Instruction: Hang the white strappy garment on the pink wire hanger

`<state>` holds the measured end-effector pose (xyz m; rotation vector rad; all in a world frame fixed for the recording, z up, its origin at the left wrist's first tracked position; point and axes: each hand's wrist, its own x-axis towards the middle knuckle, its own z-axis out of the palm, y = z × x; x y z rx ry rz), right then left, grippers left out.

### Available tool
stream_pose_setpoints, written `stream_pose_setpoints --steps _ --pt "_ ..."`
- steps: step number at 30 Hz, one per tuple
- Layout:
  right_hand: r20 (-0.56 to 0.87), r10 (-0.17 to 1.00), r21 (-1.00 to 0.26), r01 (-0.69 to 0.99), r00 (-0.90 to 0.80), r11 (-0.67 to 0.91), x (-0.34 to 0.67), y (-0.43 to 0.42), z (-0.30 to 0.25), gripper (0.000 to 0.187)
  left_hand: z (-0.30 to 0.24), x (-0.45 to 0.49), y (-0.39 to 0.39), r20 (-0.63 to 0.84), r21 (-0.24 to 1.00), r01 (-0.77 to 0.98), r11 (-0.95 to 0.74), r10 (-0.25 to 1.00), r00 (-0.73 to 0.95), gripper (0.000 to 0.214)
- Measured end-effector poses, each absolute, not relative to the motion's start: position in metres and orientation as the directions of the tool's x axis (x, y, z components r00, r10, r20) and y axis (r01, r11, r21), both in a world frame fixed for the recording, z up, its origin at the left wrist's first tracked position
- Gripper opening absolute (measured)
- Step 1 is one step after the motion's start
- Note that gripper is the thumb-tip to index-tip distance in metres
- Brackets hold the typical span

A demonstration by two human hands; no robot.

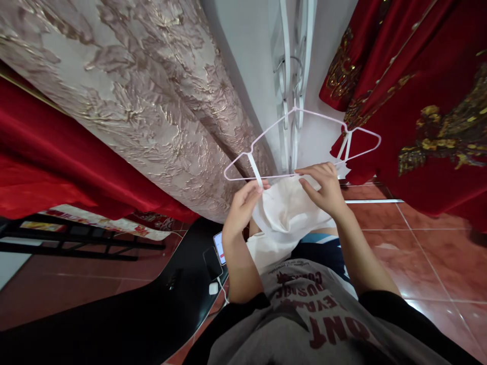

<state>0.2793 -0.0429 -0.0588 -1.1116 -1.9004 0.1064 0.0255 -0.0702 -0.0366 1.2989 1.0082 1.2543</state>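
A thin white hanger hangs by its metal hook from a white rack on the wall. A white garment with narrow straps hangs from its bottom bar. My left hand is closed, pinching the garment's upper left edge just under the left strap. My right hand is closed too, gripping the garment's top edge at the hanger's bar. The cloth droops between both hands toward my lap.
A beige embroidered curtain fills the upper left, with red cloth beneath it. Red garments with gold embroidery hang on the right. A black surface at lower left carries a phone and a white charger. The floor is reddish tile.
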Motion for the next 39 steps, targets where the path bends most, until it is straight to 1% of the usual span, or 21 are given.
stream_pose_setpoints --steps 3,5,7,8,10,11,13,15,17,19,21,22,23,25,26,27,28,30,32,34,39 --pt "0.651 0.734 -0.492 0.629 -0.194 0.602 0.279 -0.043 -0.056 0.023 -0.010 0.015 -0.069 0.182 0.966 -0.194 -0.169 0.982 0.052 0.040" --pt "0.650 0.732 -0.498 0.614 -0.203 0.612 0.281 -0.042 -0.053 0.022 0.004 0.012 -0.061 0.215 0.929 -0.301 -0.214 0.976 -0.028 0.045" --pt "0.647 0.733 -0.504 0.602 -0.213 0.620 0.286 -0.042 -0.052 0.022 0.011 0.009 -0.050 0.252 0.885 -0.369 -0.284 0.958 -0.133 0.046" --pt "0.642 0.735 -0.507 0.598 -0.218 0.620 0.288 -0.042 -0.051 0.023 0.011 0.008 -0.045 0.272 0.867 -0.373 -0.331 0.941 -0.204 0.044" --pt "0.630 0.742 -0.513 0.595 -0.228 0.618 0.292 -0.042 -0.052 0.024 0.003 0.006 -0.039 0.296 0.855 -0.311 -0.416 0.882 -0.366 0.042" --pt "0.627 0.744 -0.515 0.595 -0.231 0.618 0.292 -0.043 -0.053 0.025 -0.004 0.006 -0.038 0.292 0.865 -0.256 -0.433 0.846 -0.445 0.041" --pt "0.627 0.745 -0.519 0.590 -0.230 0.619 0.291 -0.044 -0.055 0.026 -0.019 0.006 -0.040 0.250 0.900 -0.169 -0.401 0.794 -0.555 0.041" --pt "0.629 0.743 -0.524 0.580 -0.230 0.623 0.283 -0.046 -0.059 0.027 -0.033 0.011 -0.044 0.165 0.929 -0.195 -0.314 0.824 -0.543 0.039" --pt "0.629 0.743 -0.529 0.575 -0.228 0.624 0.272 -0.050 -0.061 0.031 -0.041 0.023 -0.048 0.092 0.930 -0.285 -0.231 0.899 -0.429 0.036" --pt "0.633 0.742 -0.533 0.571 -0.221 0.625 0.258 -0.056 -0.064 0.034 -0.043 0.040 -0.050 0.074 0.912 -0.361 -0.193 0.945 -0.319 0.036" --pt "0.654 0.736 -0.553 0.551 -0.177 0.624 0.249 -0.062 -0.066 0.035 -0.043 0.056 -0.050 0.100 0.892 -0.395 -0.220 0.948 -0.302 0.038" --pt "0.673 0.730 -0.576 0.534 -0.120 0.619 0.247 -0.064 -0.067 0.035 -0.043 0.062 -0.049 0.116 0.883 -0.402 -0.242 0.943 -0.313 0.039" --pt "0.695 0.719 -0.610 0.509 -0.026 0.607 0.248 -0.065 -0.069 0.035 -0.042 0.066 -0.048 0.129 0.875 -0.407 -0.261 0.937 -0.323 0.040" --pt "0.684 0.692 -0.709 0.435 0.229 0.556 0.259 -0.063 -0.071 0.038 -0.042 0.069 -0.046 0.146 0.867 -0.415 -0.277 0.936 -0.321 0.041" --pt "0.639 0.687 -0.765 0.380 0.345 0.521 0.267 -0.060 -0.070 0.040 -0.043 0.068 -0.045 0.151 0.866 -0.416 -0.278 0.938 -0.313 0.041" --pt "0.574 0.702 -0.819 0.317 0.421 0.479 0.278 -0.055 -0.069 0.040 -0.043 0.067 -0.044 0.155 0.867 -0.413 -0.278 0.939 -0.307 0.041" --pt "0.501 0.739 -0.865 0.253 0.450 0.432 0.288 -0.050 -0.066 0.039 -0.044 0.066 -0.044 0.159 0.870 -0.406 -0.280 0.938 -0.307 0.041" --pt "0.372 0.855 -0.928 0.152 0.361 0.339 0.307 -0.040 -0.056 0.029 -0.045 0.064 -0.043 0.167 0.875 -0.387 -0.290 0.932 -0.321 0.042" --pt "0.324 0.910 -0.946 0.109 0.260 0.305 0.319 -0.032 -0.043 0.019 -0.045 0.064 -0.042 0.172 0.880 -0.369 -0.298 0.925 -0.338 0.043" --pt "0.346 0.911 -0.938 0.099 0.226 0.332 0.321 -0.028 -0.030 0.013 -0.046 0.065 -0.040 0.177 0.883 -0.353 -0.310 0.915 -0.362 0.044" --pt "0.509 0.825 -0.861 0.146 0.245 0.488 0.309 -0.029 -0.015 0.016 -0.047 0.065 -0.035 0.206 0.862 -0.358 -0.358 0.894 -0.398 0.045"
